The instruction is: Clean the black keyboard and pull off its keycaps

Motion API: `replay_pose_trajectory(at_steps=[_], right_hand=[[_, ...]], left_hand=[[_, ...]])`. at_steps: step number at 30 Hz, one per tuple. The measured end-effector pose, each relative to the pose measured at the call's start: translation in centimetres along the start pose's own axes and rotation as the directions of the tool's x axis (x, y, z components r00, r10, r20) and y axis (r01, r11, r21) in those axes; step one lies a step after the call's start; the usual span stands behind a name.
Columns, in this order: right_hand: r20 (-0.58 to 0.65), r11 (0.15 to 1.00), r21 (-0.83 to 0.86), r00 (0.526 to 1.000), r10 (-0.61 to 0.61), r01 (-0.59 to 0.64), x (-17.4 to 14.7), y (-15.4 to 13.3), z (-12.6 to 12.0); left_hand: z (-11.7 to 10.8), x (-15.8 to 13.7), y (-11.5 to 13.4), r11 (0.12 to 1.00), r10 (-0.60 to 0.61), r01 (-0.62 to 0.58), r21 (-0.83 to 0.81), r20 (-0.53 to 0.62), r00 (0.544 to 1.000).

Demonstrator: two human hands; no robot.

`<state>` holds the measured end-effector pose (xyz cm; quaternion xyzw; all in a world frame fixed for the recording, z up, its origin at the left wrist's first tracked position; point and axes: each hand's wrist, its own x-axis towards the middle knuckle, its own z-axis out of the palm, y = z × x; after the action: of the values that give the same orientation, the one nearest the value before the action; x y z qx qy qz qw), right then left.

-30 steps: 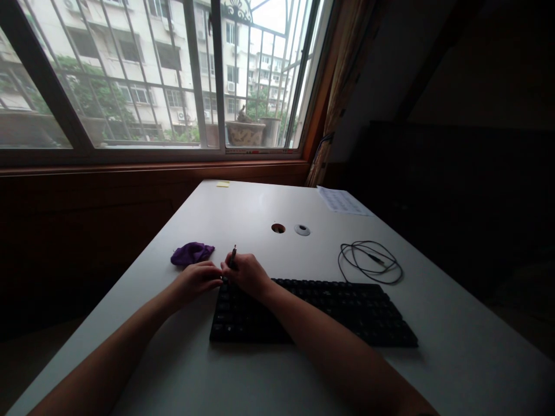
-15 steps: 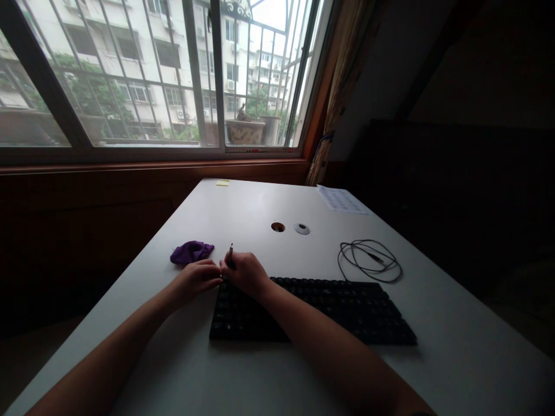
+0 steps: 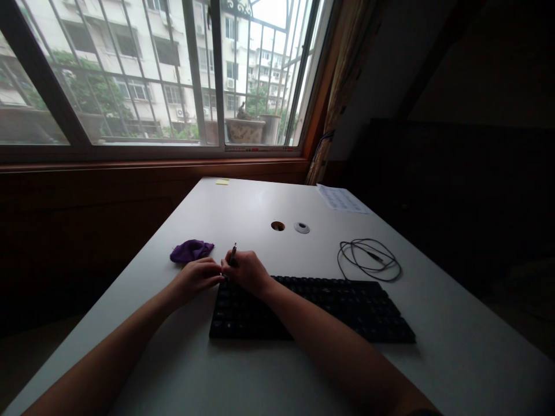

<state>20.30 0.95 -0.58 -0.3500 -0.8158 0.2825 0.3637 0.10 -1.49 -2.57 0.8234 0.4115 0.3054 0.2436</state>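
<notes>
A black keyboard [image 3: 342, 306] lies on the white table in front of me. My right hand [image 3: 248, 271] is closed around a slim, dark pen-like tool [image 3: 234, 254], whose metallic end points up; the lower end is hidden by the fingers. This hand is over the keyboard's far left corner. Just left of it, my left hand [image 3: 200, 275] has its thumb and fingers drawn together at the same corner. Anything small between those fingertips is too dark to make out. A crumpled purple cloth [image 3: 191, 251] lies just beyond my left hand.
A coiled black cable [image 3: 368, 260] lies to the right behind the keyboard. Farther back are a round hole [image 3: 278, 226] in the table [image 3: 251, 202], its loose grey cover [image 3: 302, 227], a printed sheet [image 3: 342, 199] and a yellow sticky note [image 3: 222, 181]. A barred window stands behind.
The tool in my right hand has tilted slightly, its upper end leaning a little farther right. Both hands stay at the keyboard's corner.
</notes>
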Motion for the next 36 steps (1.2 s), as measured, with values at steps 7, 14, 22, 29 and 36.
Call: replay_pose_trajectory(at_steps=[7,14,22,29,36], right_hand=[[0.005,1.000,0.002,1.000,-0.013,0.013,-0.1,-0.1,-0.1],[0.011,0.997,0.040,0.998,-0.062,0.062,-0.2,0.1,0.0],[-0.006,0.992,0.121,0.999,-0.046,0.046,-0.2,0.0,-0.1],[-0.041,0.994,0.099,0.999,-0.034,0.038,-0.1,-0.7,-0.3],[-0.099,0.990,0.137,0.995,-0.024,0.038,0.2,-0.6,-0.3]], left_hand=[[0.0,0.1,0.2,0.999,0.040,-0.040,0.029,-0.004,0.999],[-0.1,0.1,0.2,0.996,0.076,-0.076,0.046,-0.004,0.997],[-0.1,0.1,0.2,0.998,0.069,-0.070,-0.010,-0.014,0.997],[-0.1,0.1,0.6,0.997,0.033,-0.035,-0.070,-0.031,0.999],[0.3,0.0,0.4,0.963,-0.091,0.071,-0.258,-0.066,0.994]])
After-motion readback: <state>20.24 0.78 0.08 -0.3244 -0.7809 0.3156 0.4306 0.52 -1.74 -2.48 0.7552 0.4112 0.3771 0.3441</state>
